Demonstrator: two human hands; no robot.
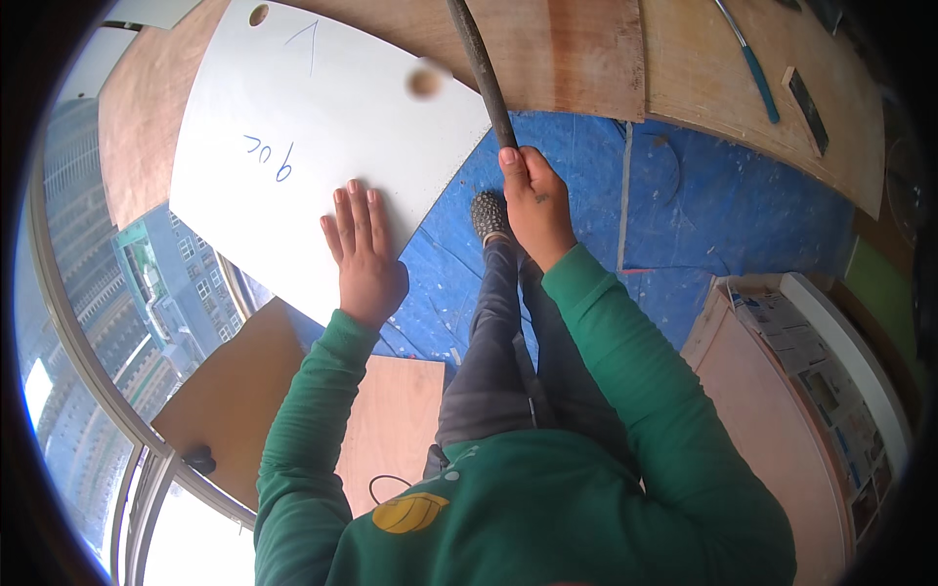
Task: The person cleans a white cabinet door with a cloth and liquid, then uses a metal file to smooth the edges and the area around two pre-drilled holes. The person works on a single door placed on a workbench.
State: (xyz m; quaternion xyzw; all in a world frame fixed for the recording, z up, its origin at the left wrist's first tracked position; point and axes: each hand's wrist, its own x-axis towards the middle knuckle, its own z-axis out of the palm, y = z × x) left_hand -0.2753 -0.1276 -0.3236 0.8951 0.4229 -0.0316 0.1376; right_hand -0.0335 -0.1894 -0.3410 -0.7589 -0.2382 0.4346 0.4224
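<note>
My left hand (360,244) lies flat on a white board (244,210), palm down with the fingers stretched out. Blue pen marks show on the board, along with a round hole (259,15) at its far edge and a blurred brown round spot (424,83) near its right corner. In my right hand (539,200) is the near end of a dark, slim pole (479,63), fingers wrapped round it and thumb on top. The pole runs away from me past the board's right corner, and its far end is out of view. Whether it touches the board I cannot tell.
A scuffed blue sheet (733,200) covers the floor under my feet. Plywood panels (586,59) lie beyond it, with a teal-handled tool (757,83) and a dark flat block (806,107) on them. Windows (73,293) line the left; a pink-sided box-like unit (757,420) stands at right.
</note>
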